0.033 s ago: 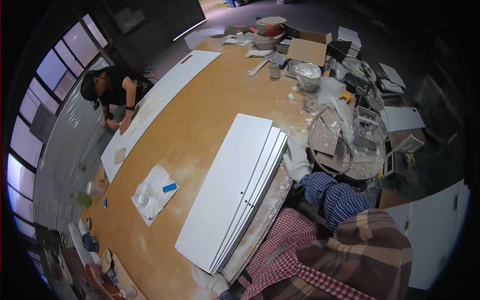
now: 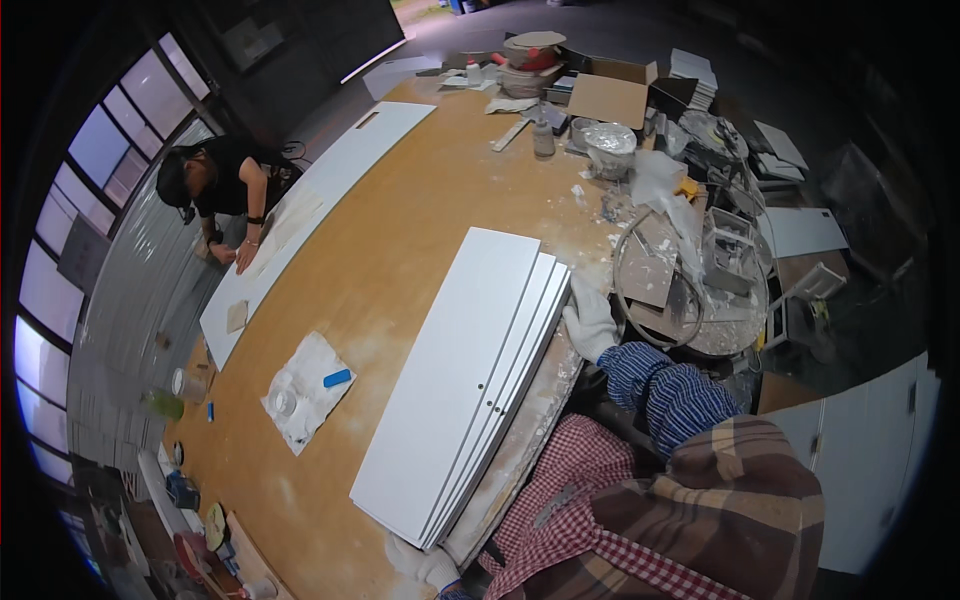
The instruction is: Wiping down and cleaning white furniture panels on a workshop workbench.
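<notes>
A stack of several long white panels (image 2: 450, 370) lies at a slant near the table's front edge, slightly fanned out, with a few small dark holes along one side. Gloved in white, my right hand (image 2: 590, 322) grips the far right corner of the stack; some of its fingers are hidden behind the edge. My left hand (image 2: 425, 563), in a white glove too, holds the near end at the bottom corner, its fingertips partly under the panels. A worn, paint-spotted board edge (image 2: 530, 430) runs between the stack and my body.
White paper (image 2: 308, 385) with a small round lid (image 2: 284, 402) and a blue block (image 2: 337, 378) lies left of the stack. Across the wooden table (image 2: 350, 270), another person (image 2: 225, 195) leans over a long white board (image 2: 330, 195). Tubs, boxes and plastic clutter surround a round stand (image 2: 720, 335) at right.
</notes>
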The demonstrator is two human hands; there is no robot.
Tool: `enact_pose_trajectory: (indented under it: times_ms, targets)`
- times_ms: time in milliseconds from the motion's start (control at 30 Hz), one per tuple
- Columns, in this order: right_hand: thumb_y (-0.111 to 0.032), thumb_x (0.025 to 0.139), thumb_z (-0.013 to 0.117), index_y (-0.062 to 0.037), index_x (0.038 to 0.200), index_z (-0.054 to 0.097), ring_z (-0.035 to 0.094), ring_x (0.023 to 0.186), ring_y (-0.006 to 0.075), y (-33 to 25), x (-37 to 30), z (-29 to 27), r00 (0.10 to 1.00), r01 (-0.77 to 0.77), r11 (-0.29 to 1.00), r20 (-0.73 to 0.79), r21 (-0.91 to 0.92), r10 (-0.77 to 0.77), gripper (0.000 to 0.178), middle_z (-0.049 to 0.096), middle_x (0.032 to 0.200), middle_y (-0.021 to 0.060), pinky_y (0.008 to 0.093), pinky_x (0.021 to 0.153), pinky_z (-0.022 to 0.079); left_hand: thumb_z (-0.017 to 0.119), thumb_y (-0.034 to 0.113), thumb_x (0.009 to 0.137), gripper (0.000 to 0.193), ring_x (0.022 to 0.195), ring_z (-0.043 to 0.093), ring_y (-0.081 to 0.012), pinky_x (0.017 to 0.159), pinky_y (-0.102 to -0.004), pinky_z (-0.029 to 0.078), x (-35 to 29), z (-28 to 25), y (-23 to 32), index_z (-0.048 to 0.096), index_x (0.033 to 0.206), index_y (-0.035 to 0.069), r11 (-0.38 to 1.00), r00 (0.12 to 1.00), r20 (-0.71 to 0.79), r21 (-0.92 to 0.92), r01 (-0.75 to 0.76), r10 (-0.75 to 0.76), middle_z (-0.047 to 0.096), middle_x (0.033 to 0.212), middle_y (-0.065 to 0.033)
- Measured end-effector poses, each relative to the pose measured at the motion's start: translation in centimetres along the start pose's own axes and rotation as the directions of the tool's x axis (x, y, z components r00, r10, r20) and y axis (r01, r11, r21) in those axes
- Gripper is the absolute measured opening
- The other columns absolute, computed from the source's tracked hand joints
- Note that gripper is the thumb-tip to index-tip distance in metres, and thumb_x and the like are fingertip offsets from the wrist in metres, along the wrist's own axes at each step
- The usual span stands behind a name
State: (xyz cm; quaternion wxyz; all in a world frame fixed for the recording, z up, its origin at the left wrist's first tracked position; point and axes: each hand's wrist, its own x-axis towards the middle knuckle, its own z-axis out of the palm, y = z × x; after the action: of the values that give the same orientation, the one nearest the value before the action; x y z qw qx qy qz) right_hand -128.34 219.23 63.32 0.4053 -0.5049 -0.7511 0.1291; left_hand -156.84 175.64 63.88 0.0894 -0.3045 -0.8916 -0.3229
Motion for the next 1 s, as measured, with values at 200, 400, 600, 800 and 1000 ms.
enact_pose_trajectory:
  times_ms: [200,400,600,800,1000]
  targets:
    - [-0.015,0.088,0.058,-0.0014,0.148,0.039,0.049,0.129,0.0443,0.5,-1.2,0.0,0.998,0.006,1.000,-0.056,-0.031,-0.008,0.064,0.052,0.140,0.0266,0.0489,0.112,0.038,0.064,0.030,0.087,0.053,0.116,0.059,-0.0415,0.100,-0.0456,0.048,-0.4,1.1,-2.3,0.062,0.127,-0.005,0.998,0.997,-0.049,0.042,-0.052,0.054,0.064,0.126,-0.0237]
    - [-0.015,0.088,0.058,-0.0012,0.149,0.038,0.049,0.129,0.0439,1.1,-1.6,0.4,0.997,0.018,0.998,-0.069,-0.061,-0.022,0.066,0.051,0.141,0.0258,0.0491,0.111,0.038,0.065,0.029,0.085,0.054,0.112,0.061,-0.0415,0.097,-0.0466,0.049,0.3,-0.5,-0.1,0.062,0.126,-0.005,0.988,0.993,0.039,0.102,-0.115,0.112,0.064,0.125,-0.0248]
    - [-0.016,0.089,0.058,-0.0013,0.149,0.039,0.049,0.129,0.0438,1.0,-1.1,0.3,0.998,0.017,0.998,-0.057,-0.052,-0.020,0.065,0.051,0.141,0.0260,0.0488,0.111,0.038,0.064,0.034,0.086,0.057,0.113,0.059,-0.0423,0.097,-0.0487,0.048,-0.3,0.9,-1.5,0.060,0.127,-0.005,0.989,0.997,-0.034,0.130,-0.070,0.075,0.063,0.124,-0.0259]
    - [-0.013,0.087,0.057,0.0027,0.143,0.044,0.052,0.124,0.0456,-1.5,0.5,-0.9,0.998,-0.014,0.996,0.065,0.089,0.008,0.059,0.055,0.134,0.0289,0.0500,0.107,0.042,0.062,0.028,0.086,0.046,0.107,0.058,-0.0432,0.094,-0.0495,0.046,0.2,-1.0,0.9,0.061,0.120,-0.004,0.999,0.999,0.001,0.017,-0.044,0.044,0.063,0.114,-0.0240]
    - [-0.019,0.093,0.057,0.0005,0.149,0.041,0.051,0.128,0.0453,0.3,-0.7,-0.7,0.993,-0.091,0.994,0.072,-0.059,0.095,0.062,0.052,0.140,0.0286,0.0489,0.110,0.039,0.066,0.020,0.082,0.038,0.111,0.056,-0.0389,0.096,-0.0483,0.044,0.5,-1.5,1.7,0.063,0.115,0.003,0.975,0.999,0.046,0.223,-0.011,0.001,0.062,0.117,-0.0170]
